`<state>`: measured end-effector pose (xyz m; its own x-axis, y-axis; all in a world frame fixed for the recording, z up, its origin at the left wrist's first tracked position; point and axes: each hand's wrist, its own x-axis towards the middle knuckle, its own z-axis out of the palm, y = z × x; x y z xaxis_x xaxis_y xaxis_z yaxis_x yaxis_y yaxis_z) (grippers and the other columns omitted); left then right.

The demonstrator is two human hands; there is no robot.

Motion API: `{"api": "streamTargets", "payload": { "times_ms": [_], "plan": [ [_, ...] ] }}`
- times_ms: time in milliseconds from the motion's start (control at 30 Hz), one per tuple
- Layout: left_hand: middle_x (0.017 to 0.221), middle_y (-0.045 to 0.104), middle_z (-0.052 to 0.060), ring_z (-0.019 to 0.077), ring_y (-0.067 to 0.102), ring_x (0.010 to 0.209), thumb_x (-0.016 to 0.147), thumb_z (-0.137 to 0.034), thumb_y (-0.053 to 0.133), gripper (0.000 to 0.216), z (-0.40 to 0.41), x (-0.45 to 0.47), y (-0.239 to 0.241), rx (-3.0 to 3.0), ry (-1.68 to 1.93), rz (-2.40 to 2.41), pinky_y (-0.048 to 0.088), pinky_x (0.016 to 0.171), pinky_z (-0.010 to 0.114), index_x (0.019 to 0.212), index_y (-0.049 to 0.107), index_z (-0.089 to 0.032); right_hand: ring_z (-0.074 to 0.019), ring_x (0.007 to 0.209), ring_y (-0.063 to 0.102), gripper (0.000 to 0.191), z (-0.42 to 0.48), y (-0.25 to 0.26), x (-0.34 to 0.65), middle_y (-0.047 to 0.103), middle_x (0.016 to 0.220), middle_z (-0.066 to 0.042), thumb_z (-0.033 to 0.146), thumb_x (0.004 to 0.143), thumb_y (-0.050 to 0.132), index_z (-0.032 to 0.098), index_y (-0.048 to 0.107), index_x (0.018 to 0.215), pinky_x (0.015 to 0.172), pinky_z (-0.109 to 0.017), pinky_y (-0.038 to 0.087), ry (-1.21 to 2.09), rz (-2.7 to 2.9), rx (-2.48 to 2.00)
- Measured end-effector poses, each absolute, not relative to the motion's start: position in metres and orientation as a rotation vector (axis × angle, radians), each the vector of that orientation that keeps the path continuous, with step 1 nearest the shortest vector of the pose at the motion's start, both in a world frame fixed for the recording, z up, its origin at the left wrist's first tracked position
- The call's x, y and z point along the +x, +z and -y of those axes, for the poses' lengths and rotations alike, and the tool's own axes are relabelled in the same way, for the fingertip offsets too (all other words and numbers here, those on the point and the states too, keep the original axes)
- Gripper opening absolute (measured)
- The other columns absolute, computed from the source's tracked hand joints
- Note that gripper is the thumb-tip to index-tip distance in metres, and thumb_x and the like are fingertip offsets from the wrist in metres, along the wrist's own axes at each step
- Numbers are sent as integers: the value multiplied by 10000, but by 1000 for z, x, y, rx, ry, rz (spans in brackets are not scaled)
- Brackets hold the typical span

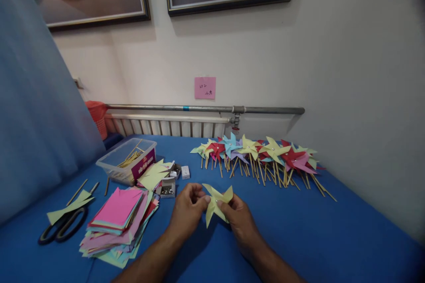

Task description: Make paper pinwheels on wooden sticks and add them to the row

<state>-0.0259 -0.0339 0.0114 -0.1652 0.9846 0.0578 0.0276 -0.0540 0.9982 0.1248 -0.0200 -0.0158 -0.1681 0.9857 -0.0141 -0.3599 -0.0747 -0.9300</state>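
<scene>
Both my hands hold a yellow-green paper pinwheel (pixel 216 205) just above the blue table (pixel 299 234), near its front middle. My left hand (pixel 186 212) pinches the paper's left side with thumb and fingers closed. My right hand (pixel 239 221) grips the right side, fingers curled under the folded points. The paper's corners are bent in toward its centre. No stick is attached to it that I can see.
Several finished pinwheels on sticks (pixel 262 154) lie in a row at the back. A stack of coloured paper squares (pixel 119 221) and black scissors (pixel 63 227) lie left. A clear tub of sticks (pixel 128 159) and small boxes of pins (pixel 168 188) stand behind the stack.
</scene>
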Motion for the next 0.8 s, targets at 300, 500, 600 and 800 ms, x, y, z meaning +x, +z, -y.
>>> {"api": "streamTargets", "payload": {
  "times_ms": [300,500,600,800],
  "plan": [
    [644,653,30,102,518,560,555,-478,885,465,33,-26,6,967,1113,-1003,361,577,236,745,655,-122,-203,726,660,386,23,-20,124,747,819,-33,426,678,855,168,708,925,684,-295,491,1519,1046,-867],
    [633,670,24,107,543,562,489,-365,919,402,32,-25,4,920,1129,-992,389,591,237,659,642,-128,-194,738,644,372,21,-25,124,750,834,-33,383,681,844,168,715,956,679,-285,482,1518,1106,-875],
    [656,693,37,118,567,574,497,-340,906,373,32,-24,8,932,1110,-1012,406,598,242,704,700,-107,-199,737,644,383,17,-29,124,749,827,-36,394,684,835,163,710,962,670,-287,480,1510,1170,-903],
    [622,692,27,117,569,546,456,-295,916,359,32,-23,11,924,1112,-1051,414,576,239,692,722,-105,-196,676,629,361,10,-40,125,719,729,-14,441,656,831,170,695,853,630,-285,473,1453,1213,-977]
  ]
}}
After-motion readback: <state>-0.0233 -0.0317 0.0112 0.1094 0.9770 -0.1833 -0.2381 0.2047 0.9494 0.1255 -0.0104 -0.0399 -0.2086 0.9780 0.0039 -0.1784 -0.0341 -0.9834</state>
